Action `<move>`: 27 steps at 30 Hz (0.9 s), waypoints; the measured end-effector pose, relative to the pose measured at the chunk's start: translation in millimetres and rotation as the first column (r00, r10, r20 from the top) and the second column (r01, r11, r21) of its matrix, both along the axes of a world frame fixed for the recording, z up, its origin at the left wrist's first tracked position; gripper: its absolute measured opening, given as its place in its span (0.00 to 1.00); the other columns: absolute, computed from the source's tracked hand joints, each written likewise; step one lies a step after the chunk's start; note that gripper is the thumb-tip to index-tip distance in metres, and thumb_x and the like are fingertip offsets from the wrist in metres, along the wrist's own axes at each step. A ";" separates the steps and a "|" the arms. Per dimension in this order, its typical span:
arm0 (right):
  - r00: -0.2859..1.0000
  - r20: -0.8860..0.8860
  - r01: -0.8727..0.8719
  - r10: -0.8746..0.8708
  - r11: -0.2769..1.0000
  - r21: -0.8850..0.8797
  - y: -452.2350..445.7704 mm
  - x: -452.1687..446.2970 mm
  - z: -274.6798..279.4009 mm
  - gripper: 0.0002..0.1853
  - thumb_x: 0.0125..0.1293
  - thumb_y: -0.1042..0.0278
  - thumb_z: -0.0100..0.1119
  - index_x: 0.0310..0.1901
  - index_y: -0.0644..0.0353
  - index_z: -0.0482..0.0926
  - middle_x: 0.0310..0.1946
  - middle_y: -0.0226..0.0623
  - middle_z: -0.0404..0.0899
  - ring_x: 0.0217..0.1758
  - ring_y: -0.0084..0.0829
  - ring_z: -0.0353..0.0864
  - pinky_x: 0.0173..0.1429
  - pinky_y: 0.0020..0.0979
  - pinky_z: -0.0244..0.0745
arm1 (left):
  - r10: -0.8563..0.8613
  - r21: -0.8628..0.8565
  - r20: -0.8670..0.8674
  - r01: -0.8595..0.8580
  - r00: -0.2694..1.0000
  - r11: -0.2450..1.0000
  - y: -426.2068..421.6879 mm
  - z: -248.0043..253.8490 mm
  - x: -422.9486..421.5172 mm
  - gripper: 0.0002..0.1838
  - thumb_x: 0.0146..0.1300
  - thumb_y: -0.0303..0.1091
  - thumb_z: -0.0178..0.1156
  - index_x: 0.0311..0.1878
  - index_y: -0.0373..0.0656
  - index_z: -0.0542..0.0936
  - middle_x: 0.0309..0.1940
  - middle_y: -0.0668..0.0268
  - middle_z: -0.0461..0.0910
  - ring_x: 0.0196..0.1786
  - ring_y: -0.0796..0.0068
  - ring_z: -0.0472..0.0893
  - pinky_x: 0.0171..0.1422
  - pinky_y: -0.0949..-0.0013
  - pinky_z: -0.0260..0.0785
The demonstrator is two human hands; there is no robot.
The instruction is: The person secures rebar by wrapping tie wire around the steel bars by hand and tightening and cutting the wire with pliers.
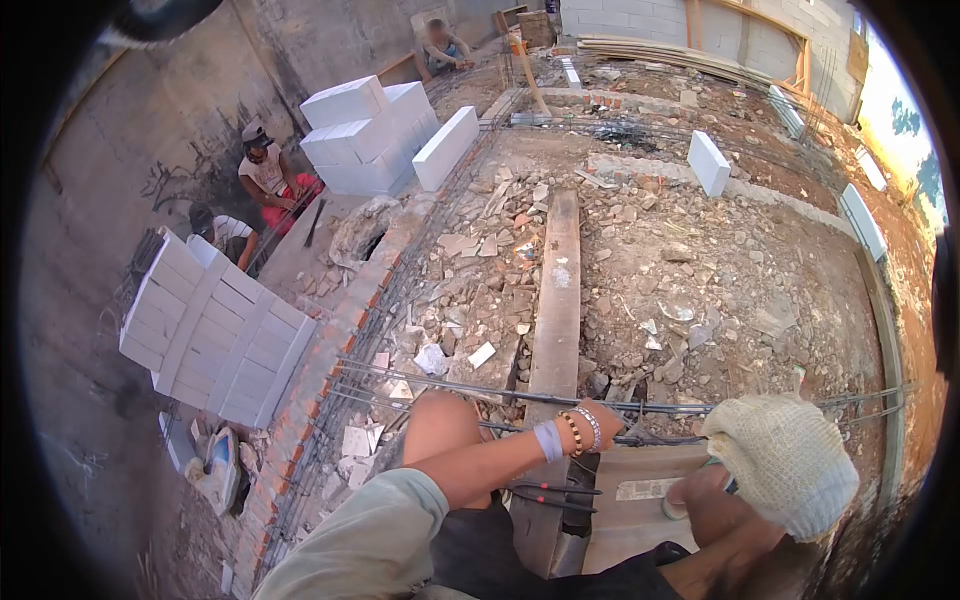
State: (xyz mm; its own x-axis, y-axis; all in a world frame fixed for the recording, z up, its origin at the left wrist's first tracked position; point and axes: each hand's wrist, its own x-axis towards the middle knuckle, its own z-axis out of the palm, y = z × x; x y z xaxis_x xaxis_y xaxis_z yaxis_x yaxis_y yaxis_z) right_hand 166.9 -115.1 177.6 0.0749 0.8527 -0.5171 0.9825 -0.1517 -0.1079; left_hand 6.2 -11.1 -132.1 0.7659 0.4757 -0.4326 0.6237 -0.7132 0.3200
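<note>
My left hand (600,425), bare and with bracelets at the wrist, is closed at the long thin steel bars (450,387) that cross the trench. Its fingertips and whatever they hold are hidden. Just below it lie the dark handles of a tool with red marks (545,497), beside a wooden board (556,320). A cream knitted item (785,465) rises over my bent leg at the lower right. My right hand cannot be made out.
White blocks are stacked at the left (215,325) and upper left (360,140). Rubble (680,270) covers the ground beyond the bars. Two people crouch at the left (270,175), (225,235); another person (442,48) sits at the back.
</note>
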 end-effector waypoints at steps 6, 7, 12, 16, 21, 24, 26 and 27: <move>0.999 -0.024 -0.044 0.045 0.998 0.049 0.7 4.5 -0.1 0.40 0.38 0.58 0.77 0.60 0.42 0.76 0.61 0.34 0.73 0.70 0.45 0.64 0.75 0.46 0.57 | -0.022 0.031 0.026 0.021 0.999 0.999 -1.2 -1.2 7.3 0.15 0.61 0.43 0.64 0.45 0.44 0.84 0.40 0.55 0.87 0.47 0.55 0.87 0.49 0.52 0.78; 0.998 -0.025 -0.057 0.058 0.997 0.057 0.5 4.6 -1.4 0.40 0.38 0.58 0.77 0.60 0.43 0.76 0.61 0.34 0.74 0.70 0.45 0.64 0.75 0.46 0.57 | -0.023 0.027 0.025 0.022 0.999 0.999 -0.8 0.3 7.6 0.15 0.60 0.43 0.64 0.45 0.44 0.84 0.41 0.56 0.87 0.47 0.55 0.87 0.48 0.52 0.78; 0.992 -0.043 -0.111 0.116 0.987 0.113 0.0 6.3 -3.2 0.37 0.40 0.59 0.76 0.58 0.44 0.77 0.59 0.35 0.74 0.68 0.46 0.66 0.73 0.46 0.58 | -0.049 -0.021 0.077 0.050 0.996 0.999 -2.7 12.3 10.5 0.24 0.63 0.46 0.62 0.59 0.43 0.76 0.50 0.53 0.84 0.53 0.52 0.84 0.57 0.51 0.74; 0.985 -0.051 -0.154 0.165 0.974 0.168 2.0 4.9 -6.1 0.35 0.42 0.59 0.75 0.57 0.45 0.77 0.57 0.36 0.75 0.66 0.46 0.67 0.71 0.46 0.60 | 0.026 -0.114 0.453 0.029 0.891 0.993 -11.2 46.8 20.6 0.38 0.68 0.53 0.58 0.74 0.42 0.62 0.60 0.49 0.77 0.61 0.51 0.78 0.68 0.52 0.66; 0.973 -0.051 -0.208 0.225 0.950 0.232 9.4 2.7 -7.8 0.32 0.44 0.59 0.73 0.56 0.46 0.78 0.55 0.36 0.75 0.64 0.46 0.68 0.69 0.46 0.61 | 0.239 -0.344 0.868 0.180 0.434 0.922 -17.2 60.0 33.1 0.39 0.73 0.61 0.45 0.76 0.40 0.60 0.50 0.57 0.79 0.49 0.59 0.81 0.58 0.53 0.71; 0.968 -0.046 -0.226 0.247 0.937 0.265 13.7 5.0 -7.8 0.30 0.45 0.59 0.72 0.55 0.46 0.78 0.54 0.37 0.76 0.62 0.47 0.69 0.68 0.46 0.62 | 0.378 -0.451 0.877 0.239 0.298 0.860 -17.9 57.8 32.1 0.35 0.75 0.58 0.42 0.74 0.40 0.63 0.47 0.62 0.78 0.43 0.69 0.78 0.53 0.60 0.72; 0.965 -0.044 -0.238 0.260 0.931 0.276 15.3 6.1 -7.0 0.29 0.45 0.60 0.72 0.54 0.47 0.78 0.53 0.37 0.76 0.62 0.47 0.70 0.67 0.46 0.63 | 0.499 -0.562 0.825 0.295 0.264 0.773 -18.0 61.0 30.3 0.33 0.76 0.56 0.42 0.73 0.41 0.65 0.47 0.64 0.78 0.40 0.75 0.76 0.50 0.66 0.71; 0.963 -0.042 -0.245 0.267 0.927 0.282 15.8 5.5 -6.8 0.29 0.46 0.60 0.72 0.54 0.47 0.78 0.53 0.37 0.76 0.61 0.47 0.70 0.67 0.46 0.63 | 0.508 -0.561 0.826 0.278 0.243 0.780 -20.9 63.9 31.5 0.33 0.76 0.56 0.42 0.72 0.40 0.66 0.47 0.64 0.78 0.39 0.76 0.76 0.49 0.67 0.71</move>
State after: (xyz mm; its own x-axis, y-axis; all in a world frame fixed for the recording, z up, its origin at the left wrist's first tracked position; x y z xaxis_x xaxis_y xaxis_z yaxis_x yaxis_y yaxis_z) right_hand 172.4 -99.3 170.8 -0.1962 0.9460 -0.2580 0.9707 0.1501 -0.1877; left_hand 37.7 -31.9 -68.2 0.7205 0.6018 0.3447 -0.3436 -0.1220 0.9312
